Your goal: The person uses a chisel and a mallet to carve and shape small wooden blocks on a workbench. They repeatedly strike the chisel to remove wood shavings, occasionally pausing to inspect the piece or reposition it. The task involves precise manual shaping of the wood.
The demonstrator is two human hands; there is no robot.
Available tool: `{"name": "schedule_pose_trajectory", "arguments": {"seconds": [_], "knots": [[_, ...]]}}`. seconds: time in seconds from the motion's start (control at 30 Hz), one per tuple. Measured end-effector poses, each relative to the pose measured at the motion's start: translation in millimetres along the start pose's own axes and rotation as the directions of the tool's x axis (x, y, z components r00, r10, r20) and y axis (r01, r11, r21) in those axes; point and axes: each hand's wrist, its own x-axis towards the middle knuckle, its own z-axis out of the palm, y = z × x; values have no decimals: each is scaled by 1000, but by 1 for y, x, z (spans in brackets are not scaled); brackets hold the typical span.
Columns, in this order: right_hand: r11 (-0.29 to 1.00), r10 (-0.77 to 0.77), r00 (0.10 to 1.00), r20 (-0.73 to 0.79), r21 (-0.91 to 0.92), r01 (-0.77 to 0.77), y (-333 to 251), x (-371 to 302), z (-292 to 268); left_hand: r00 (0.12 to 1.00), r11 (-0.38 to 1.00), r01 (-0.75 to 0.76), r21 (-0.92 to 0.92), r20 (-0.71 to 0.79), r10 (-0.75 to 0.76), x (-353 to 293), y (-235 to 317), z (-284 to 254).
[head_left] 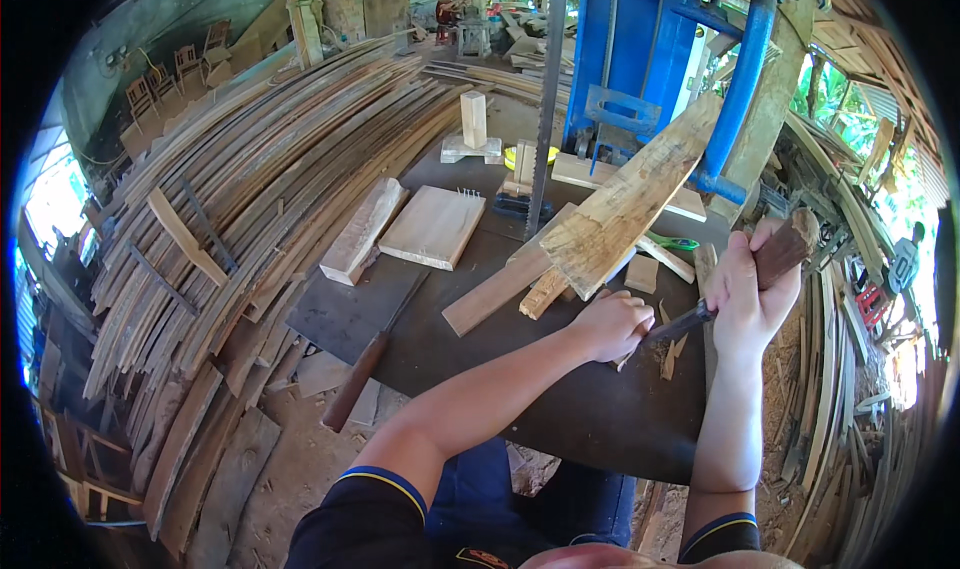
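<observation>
My right hand (752, 294) is closed round the thick wooden handle (788, 249) of a knife, whose dark blade (682, 324) points left toward my other hand. My left hand (612, 326) is closed at the table's right side, gripping a small piece of wood (624, 360) that my fingers mostly hide. The blade's tip end lies close by that piece; whether it touches cannot be made out. Wood shavings (671, 357) lie under the blade. Just beyond my left hand are a small wood block (642, 273) and a wide rough board (630, 214) resting on other pieces.
A dark metal table (480, 379) carries a block with upright nails (434, 231), a long block (364, 234) and a wooden-handled machete (357, 379) overhanging its left edge. A bandsaw blade (546, 109) rises beside a blue machine frame (625, 59). Long planks (270, 159) are stacked left.
</observation>
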Motion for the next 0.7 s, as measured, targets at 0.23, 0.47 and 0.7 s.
{"name": "schedule_pose_trajectory", "arguments": {"seconds": [0.23,0.47,0.7], "knots": [[1000,22,997,-80,23,-20,9,6,-5,1000,996,1,-92,19,1,-2,-4,-4],[999,19,995,-94,-29,-22,10,4,0,1000,984,-25,-176,2,26,-1,-10,-1],[997,79,992,-102,-8,-80,11,12,-6,999,990,4,-138,51,3,0,-13,-2]]}}
